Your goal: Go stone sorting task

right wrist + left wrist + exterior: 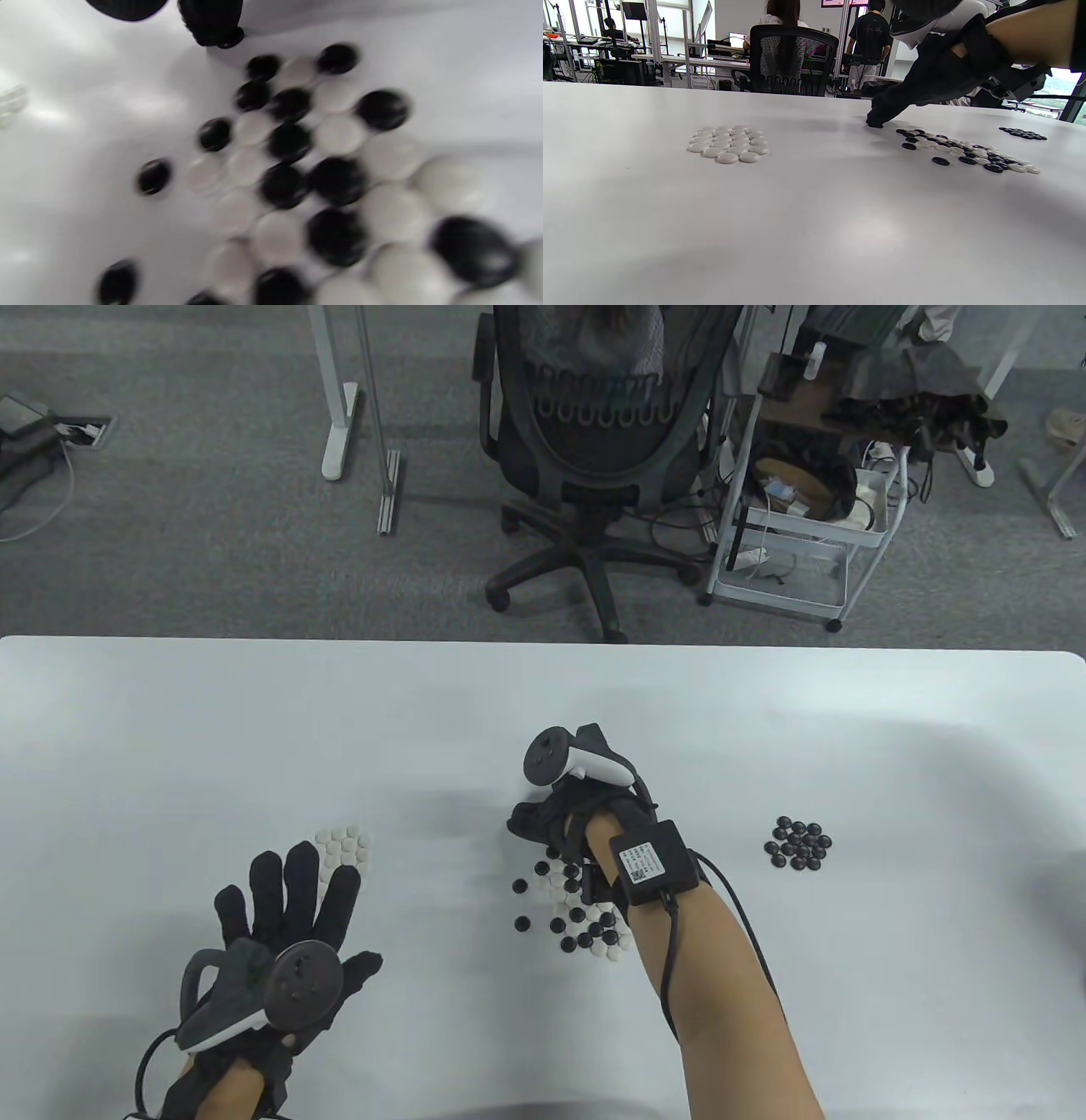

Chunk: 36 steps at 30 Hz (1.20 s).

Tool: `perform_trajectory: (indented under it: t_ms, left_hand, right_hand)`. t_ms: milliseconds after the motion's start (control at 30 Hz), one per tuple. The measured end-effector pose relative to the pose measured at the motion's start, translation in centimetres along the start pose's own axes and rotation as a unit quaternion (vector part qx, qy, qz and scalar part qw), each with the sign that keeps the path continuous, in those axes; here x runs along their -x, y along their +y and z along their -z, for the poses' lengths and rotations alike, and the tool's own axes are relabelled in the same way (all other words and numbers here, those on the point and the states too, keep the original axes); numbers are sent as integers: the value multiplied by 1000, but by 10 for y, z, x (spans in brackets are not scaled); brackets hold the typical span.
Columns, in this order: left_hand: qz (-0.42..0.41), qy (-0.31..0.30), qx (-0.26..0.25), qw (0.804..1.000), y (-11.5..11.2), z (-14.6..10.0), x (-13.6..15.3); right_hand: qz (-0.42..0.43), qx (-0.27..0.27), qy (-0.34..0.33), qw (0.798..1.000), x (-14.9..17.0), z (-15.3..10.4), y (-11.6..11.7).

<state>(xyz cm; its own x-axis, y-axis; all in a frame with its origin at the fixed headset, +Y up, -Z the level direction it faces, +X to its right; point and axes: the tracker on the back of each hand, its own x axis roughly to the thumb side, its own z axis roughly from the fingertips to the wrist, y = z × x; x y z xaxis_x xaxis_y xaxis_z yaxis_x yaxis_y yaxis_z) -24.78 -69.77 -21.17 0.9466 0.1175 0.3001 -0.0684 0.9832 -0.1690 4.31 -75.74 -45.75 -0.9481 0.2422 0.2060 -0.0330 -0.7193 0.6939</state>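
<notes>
Right hand (551, 814) over mixed stones (577, 912); left hand (288, 916) flat — fingers straight.

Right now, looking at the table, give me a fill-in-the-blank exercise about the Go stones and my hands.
1. The sorted pile beside the left hand holds only ____ stones.
2. The sorted pile at the table's right holds only ____ stones.
3. The ____ hand reaches over the mixed pile.
4. The left hand's fingers are spread and hold ____.

Missing words: white; black; right; nothing
</notes>
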Motion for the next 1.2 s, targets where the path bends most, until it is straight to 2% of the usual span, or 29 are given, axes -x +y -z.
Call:
perform_trajectory:
  t_ms: [133, 200, 233, 333, 533, 767, 1000, 1100, 1200]
  left_hand:
    - [-2, -2, 2, 1000, 0, 0, -1]
    - [1, -2, 3, 1000, 0, 0, 0]
    - [1, -2, 3, 1000, 0, 0, -1]
    - [2, -1, -1, 1000, 1, 0, -1]
    - [0, -2, -7, 1000, 2, 0, -1]
    - [-1, -2, -9, 1000, 2, 0, 0]
    - [-2, -1, -7, 1000, 2, 0, 0]
    - [-3, -1, -8, 1000, 2, 0, 0]
    - [-3, -1, -7, 1000, 2, 0, 0]
  right_hand:
    - [22, 7, 64, 998, 56, -11, -14]
    - [34, 5, 106, 994, 96, -23, -20]
    - [39, 3, 114, 993, 104, -26, -21]
    - [77, -12, 161, 984, 155, -48, -23]
    - [115, -14, 205, 972, 209, -75, -17]
    - [128, -2, 214, 968, 225, -85, -13]
    - [135, -4, 221, 966, 228, -88, -14]
    - [140, 6, 206, 968, 220, -91, -22]
    - [137, 14, 140, 980, 186, -92, -36]
